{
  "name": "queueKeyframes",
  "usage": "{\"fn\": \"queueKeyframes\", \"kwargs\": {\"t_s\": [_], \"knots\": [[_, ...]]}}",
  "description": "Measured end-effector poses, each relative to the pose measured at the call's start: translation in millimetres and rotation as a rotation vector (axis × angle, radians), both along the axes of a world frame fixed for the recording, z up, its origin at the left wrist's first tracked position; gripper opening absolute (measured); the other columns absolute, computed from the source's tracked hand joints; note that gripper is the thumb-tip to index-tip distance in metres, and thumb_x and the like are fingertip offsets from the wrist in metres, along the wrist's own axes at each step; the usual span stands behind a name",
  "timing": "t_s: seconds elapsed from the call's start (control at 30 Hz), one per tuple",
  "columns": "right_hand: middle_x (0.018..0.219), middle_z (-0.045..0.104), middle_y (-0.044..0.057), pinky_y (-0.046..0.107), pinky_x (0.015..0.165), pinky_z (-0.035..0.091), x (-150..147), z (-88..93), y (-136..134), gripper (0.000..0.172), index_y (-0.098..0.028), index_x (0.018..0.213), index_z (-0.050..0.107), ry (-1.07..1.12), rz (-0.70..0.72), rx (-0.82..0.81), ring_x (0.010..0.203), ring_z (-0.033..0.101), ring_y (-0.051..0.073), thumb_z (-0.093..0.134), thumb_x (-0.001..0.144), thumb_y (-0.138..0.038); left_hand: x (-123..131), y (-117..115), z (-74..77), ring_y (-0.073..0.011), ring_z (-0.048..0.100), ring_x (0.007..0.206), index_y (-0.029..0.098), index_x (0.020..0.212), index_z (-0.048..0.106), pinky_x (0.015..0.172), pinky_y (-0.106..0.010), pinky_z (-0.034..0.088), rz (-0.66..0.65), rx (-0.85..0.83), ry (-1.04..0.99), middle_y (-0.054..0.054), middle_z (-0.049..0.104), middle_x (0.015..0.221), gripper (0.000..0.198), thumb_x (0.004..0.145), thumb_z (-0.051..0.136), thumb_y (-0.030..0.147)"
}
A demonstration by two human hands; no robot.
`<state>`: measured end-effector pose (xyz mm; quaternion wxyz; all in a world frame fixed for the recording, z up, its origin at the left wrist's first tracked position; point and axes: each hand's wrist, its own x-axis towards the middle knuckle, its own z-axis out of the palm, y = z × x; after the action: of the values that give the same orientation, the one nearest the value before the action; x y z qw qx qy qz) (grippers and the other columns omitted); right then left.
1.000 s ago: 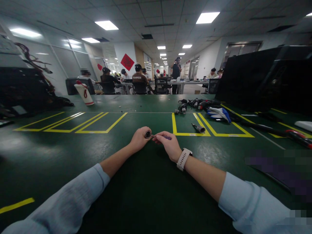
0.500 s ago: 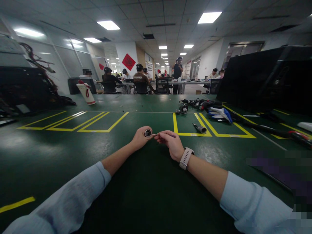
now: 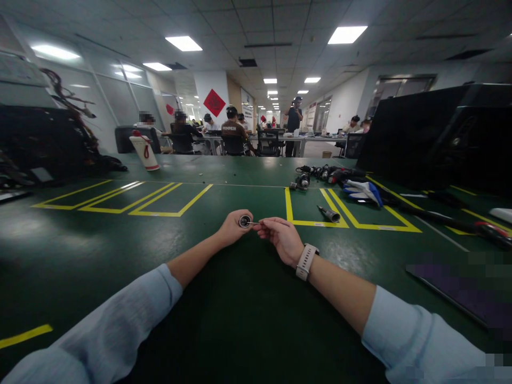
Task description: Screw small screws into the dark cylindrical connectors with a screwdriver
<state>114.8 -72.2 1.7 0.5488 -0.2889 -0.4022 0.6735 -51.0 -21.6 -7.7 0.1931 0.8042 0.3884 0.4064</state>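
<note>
My left hand [image 3: 231,228] is closed round a small round metal part [image 3: 244,221] with its open end facing me. My right hand [image 3: 281,238] pinches a thin screwdriver [image 3: 256,223] whose tip reaches into that part. Both hands rest on the dark green table [image 3: 240,298] in front of me. A pale watch [image 3: 306,261] sits on my right wrist. Light blue sleeves cover both forearms.
A metal cylinder [image 3: 330,214] lies in a yellow-taped box to the right. Behind it are small tools [image 3: 316,173] and white-and-blue gloves [image 3: 362,191]. A black case [image 3: 432,133] stands at right, a white cup [image 3: 146,152] far left. Other people sit at distant tables.
My hands have stayed together on the part and screwdriver. The view has tilted slightly, so everything sits a little lower in frame.
</note>
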Motion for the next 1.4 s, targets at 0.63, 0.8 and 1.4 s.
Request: {"fn": "queueKeyframes", "kwargs": {"t_s": [0.63,0.8,1.4], "knots": [[0.059,0.066,0.003,0.026,0.055,0.04,-1,-4.2,1,0.005,-0.014,0.062,0.063,-0.05,-0.068,0.023,0.053,0.055,0.012,0.06,0.063,-0.018,3,-3,2.9,-0.009,0.044,0.057,0.014,0.062,0.049,0.054,-0.02,0.036,-0.044,-0.029,0.063,0.003,0.048,0.061,0.012,0.066,0.058,0.02],[0.06,0.066,0.002,0.027,0.058,0.042,-2,-0.5,-5,0.006,-0.016,0.064,0.063,-0.12,-0.15,0.143,0.056,0.056,0.013,0.059,0.066,-0.019,2,-2,1.5,-0.0087,0.044,0.057,0.014,0.064,0.05,0.052,-0.02,0.036,-0.023,-0.039,0.059,0.004,0.048,0.062,0.012,0.067,0.059,0.021],[0.062,0.062,0.001,0.03,0.063,0.041,-5,1.4,-11,0.013,-0.018,0.061,0.064,-0.509,-0.28,0.402,0.064,0.055,0.017,0.055,0.07,-0.022,2,-1,0.4,-0.009,0.045,0.057,0.014,0.066,0.053,0.052,-0.019,0.036,-0.068,-0.054,0.141,0.004,0.049,0.061,0.02,0.067,0.063,0.031]]}}
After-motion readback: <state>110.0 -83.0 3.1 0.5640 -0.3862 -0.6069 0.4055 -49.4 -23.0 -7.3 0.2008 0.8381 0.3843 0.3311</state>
